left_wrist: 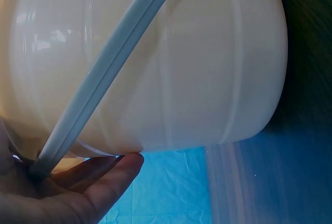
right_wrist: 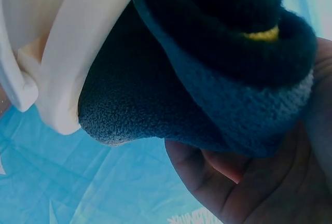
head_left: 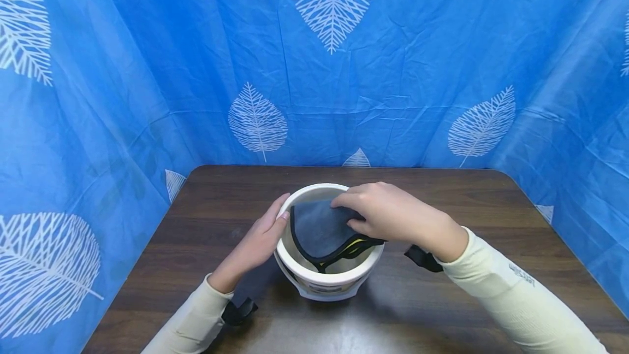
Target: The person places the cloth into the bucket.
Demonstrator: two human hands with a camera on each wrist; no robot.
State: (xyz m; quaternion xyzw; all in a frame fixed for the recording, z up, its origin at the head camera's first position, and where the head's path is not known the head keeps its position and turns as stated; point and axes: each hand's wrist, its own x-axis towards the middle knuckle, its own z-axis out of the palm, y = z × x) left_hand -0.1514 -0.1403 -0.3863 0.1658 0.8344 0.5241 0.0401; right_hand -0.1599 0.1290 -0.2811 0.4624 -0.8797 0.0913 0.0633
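A cream plastic bucket (head_left: pixel 326 277) stands upright on the table, its handle (left_wrist: pixel 104 79) hanging down across the outer wall in the left wrist view. My left hand (head_left: pixel 262 236) grips the bucket's left side, thumb at the rim and fingers along the outside. Folded grey cloth (head_left: pixel 321 228) with dark edging and a yellow stripe sits in the bucket mouth. On the right, my right hand (head_left: pixel 385 209) holds this cloth over the rim. Thick fuzzy folds of the cloth (right_wrist: pixel 197 79) show close up in the right wrist view. The bucket's bottom inside is mostly hidden.
A dark brown wooden table (head_left: pixel 467 206) with rounded far corners lies under the bucket. Blue curtain (head_left: pixel 393 70) with white leaf prints hangs behind the table and along both sides. Black straps (head_left: pixel 239 311) are at both wrists.
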